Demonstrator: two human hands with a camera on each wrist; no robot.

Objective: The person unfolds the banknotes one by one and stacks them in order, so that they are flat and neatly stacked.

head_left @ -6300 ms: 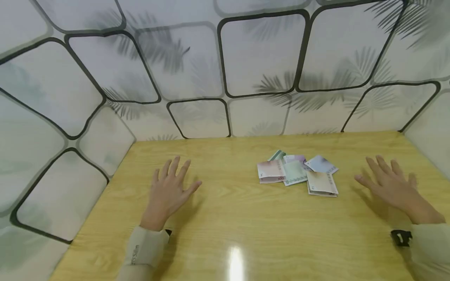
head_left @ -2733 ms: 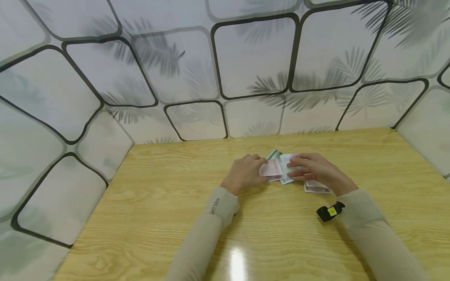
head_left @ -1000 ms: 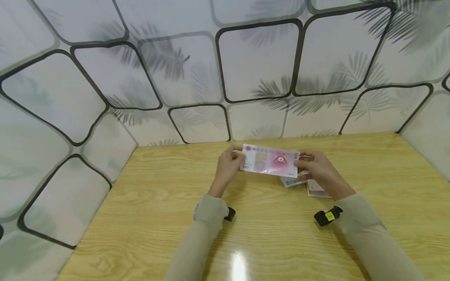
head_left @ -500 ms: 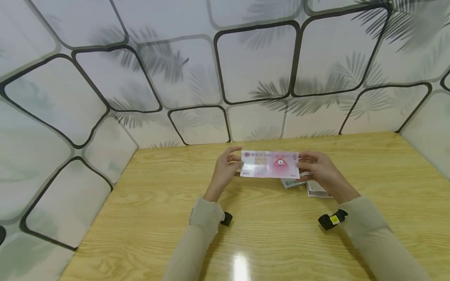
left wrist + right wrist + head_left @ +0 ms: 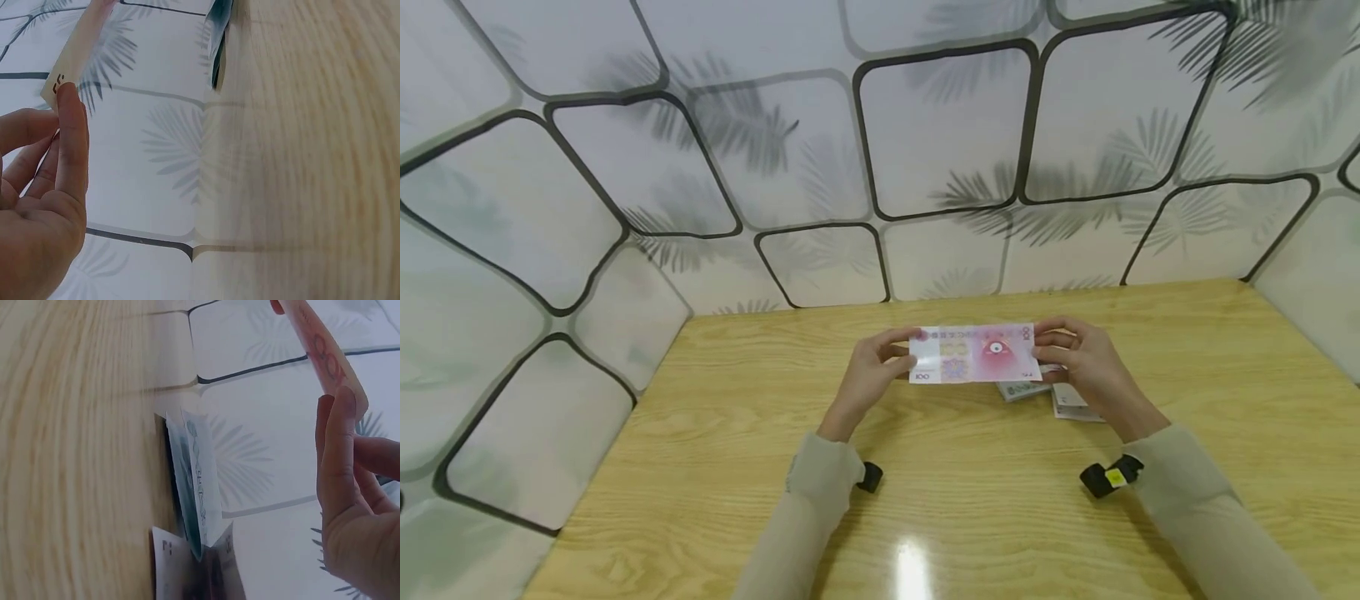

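Observation:
A pink 100 banknote with a red one-eyed figure is stretched flat above the table in the head view. At its left end, my left hand pinches the edge between thumb and fingers; the left wrist view shows this hand from the side. My right hand pinches the opposite end, and the right wrist view shows its thumb against the note. Behind and below the right hand lie a folded green banknote and a folded brownish one, both partly hidden.
The wood-grain table meets a patterned wall at the back. In the right wrist view, the folded green note stands half unfolded beside the brownish note. Black straps with cameras sit at the wrists.
Both hands came from apart to the pile, and the pink banknote was lifted from it and unfolded. Over the last half second, the left hand and note shift slightly left and down.

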